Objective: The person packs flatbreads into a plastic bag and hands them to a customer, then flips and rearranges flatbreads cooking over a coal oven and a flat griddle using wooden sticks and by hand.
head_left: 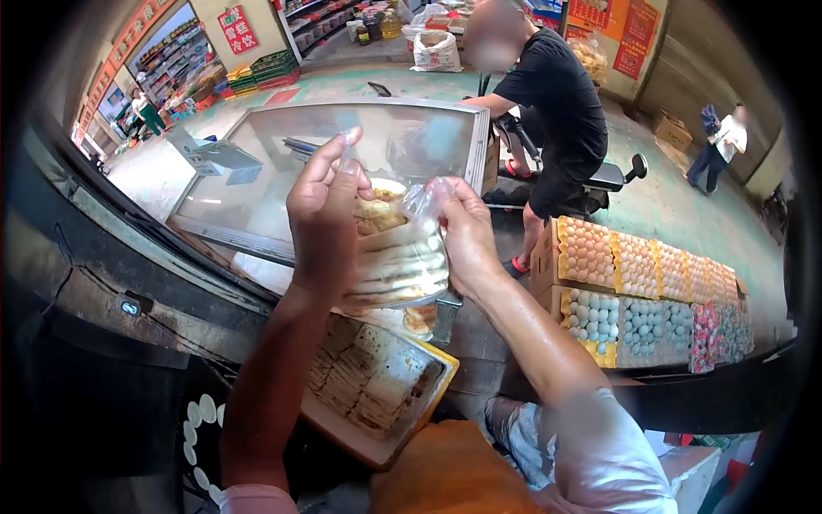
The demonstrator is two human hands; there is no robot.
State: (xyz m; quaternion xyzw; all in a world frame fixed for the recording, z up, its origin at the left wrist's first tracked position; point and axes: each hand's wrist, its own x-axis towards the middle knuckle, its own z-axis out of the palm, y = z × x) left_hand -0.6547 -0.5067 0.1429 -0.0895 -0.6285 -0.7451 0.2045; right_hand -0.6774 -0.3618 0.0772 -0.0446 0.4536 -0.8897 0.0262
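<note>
A clear plastic bag (402,272) full of stacked flatbreads (381,218) hangs in front of me, over the near edge of a glass-topped case. The bag's upper right edge is pinched between the thumb and fingers of my right hand (468,230). At the bag's upper left, my left hand (327,193) is raised with its fingers curled and its thumb and index finger pointing up; whether it grips the film is hidden. Below the bag sits a yellow-rimmed tray (447,370) with brown-streaked rows inside. Another bread piece (419,319) shows just under the bag.
The glass-topped case (257,141) spans ahead, with an opened carton (224,158) on its left. Trays of brown eggs (591,253) and pale blue eggs (591,321) stand at the right. Past the case, a person in black (561,94) sits on a scooter (608,177).
</note>
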